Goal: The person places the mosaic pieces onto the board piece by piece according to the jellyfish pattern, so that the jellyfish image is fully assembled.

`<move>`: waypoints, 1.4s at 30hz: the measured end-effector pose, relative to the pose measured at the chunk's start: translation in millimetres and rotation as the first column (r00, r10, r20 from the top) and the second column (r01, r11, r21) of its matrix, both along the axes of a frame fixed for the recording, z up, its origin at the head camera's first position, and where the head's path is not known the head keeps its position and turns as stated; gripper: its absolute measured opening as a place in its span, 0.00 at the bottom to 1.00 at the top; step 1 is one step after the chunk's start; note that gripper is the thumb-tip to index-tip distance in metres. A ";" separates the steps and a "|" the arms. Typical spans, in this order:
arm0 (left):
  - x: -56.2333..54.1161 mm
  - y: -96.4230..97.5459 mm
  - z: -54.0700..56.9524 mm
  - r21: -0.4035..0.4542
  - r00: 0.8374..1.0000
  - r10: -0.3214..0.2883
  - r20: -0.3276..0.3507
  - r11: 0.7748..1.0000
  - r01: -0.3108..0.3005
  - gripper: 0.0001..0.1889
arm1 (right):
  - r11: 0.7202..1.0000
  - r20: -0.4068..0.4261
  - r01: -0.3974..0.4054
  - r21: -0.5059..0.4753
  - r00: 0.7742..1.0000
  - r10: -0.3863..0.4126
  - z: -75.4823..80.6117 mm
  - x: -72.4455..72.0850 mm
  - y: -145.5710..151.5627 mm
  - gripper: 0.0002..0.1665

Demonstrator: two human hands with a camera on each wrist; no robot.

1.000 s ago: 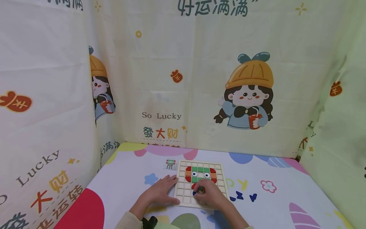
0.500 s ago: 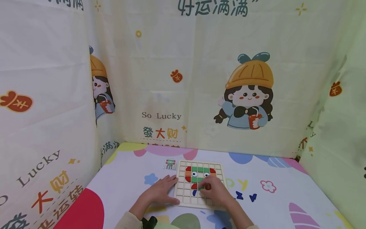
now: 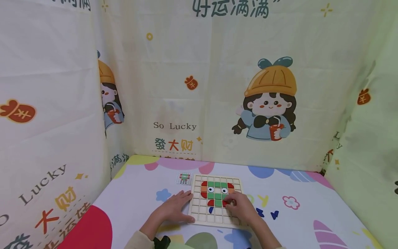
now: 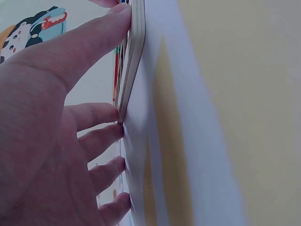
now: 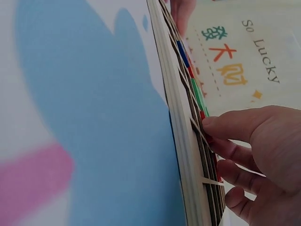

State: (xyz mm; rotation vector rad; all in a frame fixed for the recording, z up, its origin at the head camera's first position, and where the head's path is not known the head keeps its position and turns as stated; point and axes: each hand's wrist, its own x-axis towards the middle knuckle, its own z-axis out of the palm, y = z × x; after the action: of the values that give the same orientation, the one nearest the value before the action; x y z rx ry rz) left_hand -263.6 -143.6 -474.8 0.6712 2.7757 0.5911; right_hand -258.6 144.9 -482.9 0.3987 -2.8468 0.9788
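A wooden grid board (image 3: 202, 217) lies on the table with a figure of coloured tiles: red and orange sides, green bands, two round eyes. My left hand (image 3: 175, 206) rests at its left edge, fingers spread, thumb at the near corner. My right hand (image 3: 242, 206) is over the board's right half, thumb and forefinger pinching a red tile (image 3: 224, 204) beside a green tile (image 3: 218, 203). In the right wrist view the thumb meets a red tile (image 5: 203, 115) at the grid, other fingers curled. A dark blue tile (image 3: 211, 210) sits below the left red tile.
A small picture card (image 3: 184, 178) of a similar figure lies beyond the board's left corner. Loose dark blue tiles (image 3: 274, 215) lie right of the board, partly behind the right arm. Printed curtains (image 3: 174, 103) stand around the table's back and sides.
My right hand has moved right from the board's lower middle, uncovering the green tile and the blue tile. The red tile in its fingers is now down at the grid. The left hand stays put.
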 end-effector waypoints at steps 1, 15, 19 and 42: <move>0.3 0.0 0.4 0.000 1.000 -0.003 -0.002 1.000 0.003 0.49 | 1.000 0.002 0.000 -0.001 1.000 0.000 -0.5 0.0 0.3 0.08; 1.1 -0.5 -0.4 0.002 1.000 -0.001 -0.003 1.000 0.001 0.48 | 0.996 0.045 0.075 -0.051 0.996 -0.073 0.6 4.1 1.2 0.09; 2.0 -0.9 -1.1 0.003 1.000 0.001 0.000 1.000 -0.001 0.48 | 0.991 0.031 0.125 -0.053 0.992 -0.124 4.1 8.0 11.6 0.08; -0.1 0.0 2.9 -0.004 1.000 -0.009 0.003 1.000 0.009 0.49 | 0.970 0.075 0.245 0.008 0.967 -0.245 10.8 31.9 94.0 0.12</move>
State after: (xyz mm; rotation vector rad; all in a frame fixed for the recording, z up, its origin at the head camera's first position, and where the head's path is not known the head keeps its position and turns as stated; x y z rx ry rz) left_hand -263.7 -143.6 -471.9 0.6815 2.7682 0.5842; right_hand -226.7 238.9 -472.0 0.0072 -2.8701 0.9655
